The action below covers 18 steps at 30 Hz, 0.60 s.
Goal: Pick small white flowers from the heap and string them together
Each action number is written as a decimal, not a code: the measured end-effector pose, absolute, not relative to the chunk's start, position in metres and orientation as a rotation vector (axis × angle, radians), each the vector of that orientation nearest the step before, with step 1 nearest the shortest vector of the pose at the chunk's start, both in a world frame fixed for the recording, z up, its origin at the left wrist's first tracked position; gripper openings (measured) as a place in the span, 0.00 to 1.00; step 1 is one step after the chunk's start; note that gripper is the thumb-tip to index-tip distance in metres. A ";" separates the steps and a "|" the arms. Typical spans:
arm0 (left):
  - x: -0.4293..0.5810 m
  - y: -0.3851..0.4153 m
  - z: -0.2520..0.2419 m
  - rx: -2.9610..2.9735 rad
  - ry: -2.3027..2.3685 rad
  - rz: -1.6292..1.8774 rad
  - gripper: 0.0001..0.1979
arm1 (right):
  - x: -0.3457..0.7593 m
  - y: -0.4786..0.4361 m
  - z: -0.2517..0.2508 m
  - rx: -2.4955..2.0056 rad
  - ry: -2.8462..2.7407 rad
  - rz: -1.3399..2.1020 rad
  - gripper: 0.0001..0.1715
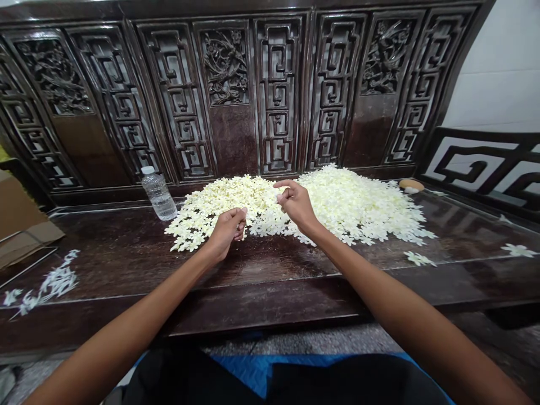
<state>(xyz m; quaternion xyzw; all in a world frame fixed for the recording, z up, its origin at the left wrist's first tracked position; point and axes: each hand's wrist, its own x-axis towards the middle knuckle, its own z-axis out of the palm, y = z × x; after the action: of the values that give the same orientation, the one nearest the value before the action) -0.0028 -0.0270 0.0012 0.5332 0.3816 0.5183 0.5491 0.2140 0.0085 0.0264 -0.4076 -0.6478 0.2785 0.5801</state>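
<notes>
A wide heap of small pale yellow flowers (337,205) lies on the seat of a dark carved wooden bench (261,275). My left hand (228,228) hovers at the heap's near left edge with its fingers curled in; what they hold, if anything, is hidden. My right hand (295,202) is over the middle of the heap, thumb and fingers pinched on one small flower. Both forearms reach in from the bottom of the view.
A clear plastic water bottle (159,194) stands left of the heap by the carved backrest (236,90). Strung white flowers (46,284) lie at the far left, loose ones (419,259) at the right. Cardboard (21,222) sits left; a tan object (411,184) behind the heap.
</notes>
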 end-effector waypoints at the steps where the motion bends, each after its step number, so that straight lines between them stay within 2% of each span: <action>1: -0.003 -0.027 0.001 1.267 0.901 1.239 0.23 | 0.218 0.010 0.029 -0.972 -1.535 0.575 0.15; 5: -0.003 -0.026 0.000 1.295 0.917 1.249 0.23 | 0.238 0.015 0.035 -1.187 -1.632 -0.002 0.22; 8: -0.002 -0.027 0.001 1.358 0.936 1.244 0.23 | 0.241 0.016 0.034 -1.337 -1.654 -0.254 0.20; 10: -0.001 -0.027 0.000 1.420 0.951 1.244 0.23 | 0.233 0.015 0.030 -1.313 -1.712 -0.119 0.14; 12: 0.000 -0.027 -0.002 1.478 0.967 1.258 0.23 | 0.218 0.010 0.024 -1.210 -1.811 0.231 0.11; 15: 0.001 -0.025 -0.004 1.529 0.981 1.306 0.23 | 0.196 0.002 0.014 -1.073 -1.927 0.727 0.27; 18: 0.000 -0.024 -0.005 1.530 0.997 1.352 0.22 | 0.184 -0.002 0.007 -0.926 -1.900 0.964 0.31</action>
<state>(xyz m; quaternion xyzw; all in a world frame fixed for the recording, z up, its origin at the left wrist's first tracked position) 0.0004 -0.0242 -0.0045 0.6107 0.3981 0.5398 0.4209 0.1838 -0.0022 0.0072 -0.3658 -0.7504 0.3807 0.3978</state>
